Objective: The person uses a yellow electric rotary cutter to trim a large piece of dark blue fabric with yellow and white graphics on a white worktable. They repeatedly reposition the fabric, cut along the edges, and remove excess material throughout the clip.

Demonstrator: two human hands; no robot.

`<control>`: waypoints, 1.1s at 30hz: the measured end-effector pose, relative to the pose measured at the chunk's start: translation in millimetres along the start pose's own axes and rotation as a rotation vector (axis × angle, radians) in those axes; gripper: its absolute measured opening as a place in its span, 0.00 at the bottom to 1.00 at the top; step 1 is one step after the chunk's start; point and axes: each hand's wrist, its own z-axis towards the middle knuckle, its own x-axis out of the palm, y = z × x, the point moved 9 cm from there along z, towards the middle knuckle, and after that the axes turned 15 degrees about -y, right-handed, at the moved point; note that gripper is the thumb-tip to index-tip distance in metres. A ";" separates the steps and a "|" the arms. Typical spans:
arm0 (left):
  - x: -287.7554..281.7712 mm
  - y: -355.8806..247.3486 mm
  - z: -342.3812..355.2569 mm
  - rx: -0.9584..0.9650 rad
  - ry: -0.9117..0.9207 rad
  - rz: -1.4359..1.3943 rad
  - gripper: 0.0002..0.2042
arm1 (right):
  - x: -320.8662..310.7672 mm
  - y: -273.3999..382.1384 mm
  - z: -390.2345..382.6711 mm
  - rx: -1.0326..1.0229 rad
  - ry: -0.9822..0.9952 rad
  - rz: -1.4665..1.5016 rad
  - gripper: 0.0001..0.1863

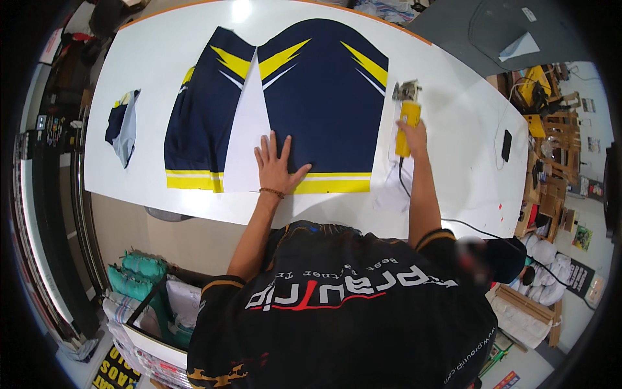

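Note:
My left hand (278, 165) lies flat with fingers spread. It rests on the lower left edge of a navy fabric panel (327, 123) with yellow and white slashes and a yellow hem band. My right hand (413, 137) is wrapped round the yellow body of an electric fabric cutter (408, 118), just right of that panel. The cutter's metal head points away from me, and a black cord trails back from its near end. Left of the panel lies a second navy piece (201, 133), rumpled, with a white wedge-shaped gap between the two.
Everything lies on a long white table (466, 129). A small crumpled fabric scrap (123, 128) sits at its far left. A black oblong object (506, 146) lies toward the right end. Wooden shelving (544, 188) stands beyond, and bagged goods (139, 272) stand at the lower left.

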 end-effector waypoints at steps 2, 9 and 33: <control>3.6 -4.0 2.7 0.019 0.066 0.075 0.53 | -23.7 -31.7 -34.2 0.025 -0.036 -0.064 0.23; 2.2 -5.1 -15.0 0.072 0.117 0.148 0.53 | -94.2 -76.0 -156.0 -0.055 -0.073 -0.264 0.29; -0.6 -0.8 -19.4 0.098 -0.036 0.079 0.48 | -30.9 9.8 -129.6 -0.093 -0.054 -0.612 0.35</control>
